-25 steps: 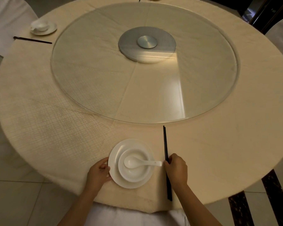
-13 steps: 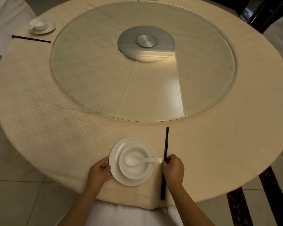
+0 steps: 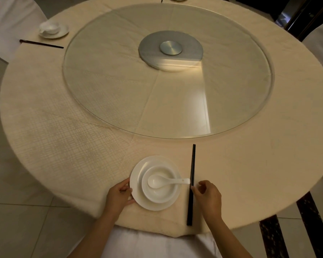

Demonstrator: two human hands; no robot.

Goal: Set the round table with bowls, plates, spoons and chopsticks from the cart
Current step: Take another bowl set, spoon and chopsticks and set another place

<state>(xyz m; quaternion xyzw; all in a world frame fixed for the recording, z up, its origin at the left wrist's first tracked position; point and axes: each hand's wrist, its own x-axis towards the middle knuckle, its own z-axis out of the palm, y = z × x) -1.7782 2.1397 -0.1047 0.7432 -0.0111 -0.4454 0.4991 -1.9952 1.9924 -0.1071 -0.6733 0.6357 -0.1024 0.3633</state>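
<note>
Your left hand (image 3: 119,197) grips the plate's (image 3: 136,185) left rim at the table's (image 3: 268,174) near edge — thumb on top, fingers curled under. On the plate sits 1 bowl (image 3: 161,190), the spoon (image 3: 166,182) lying in it with its handle pointing right. Your right hand (image 3: 208,199) rests just beside the chopsticks (image 3: 192,183), fingers loosely curled — fingertips touching them, nothing pinched.

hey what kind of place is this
Probably a banquet-style restaurant dining room: a big round clothed table with a glass turntable, white covered chairs, and matching place settings with chopsticks.
</note>
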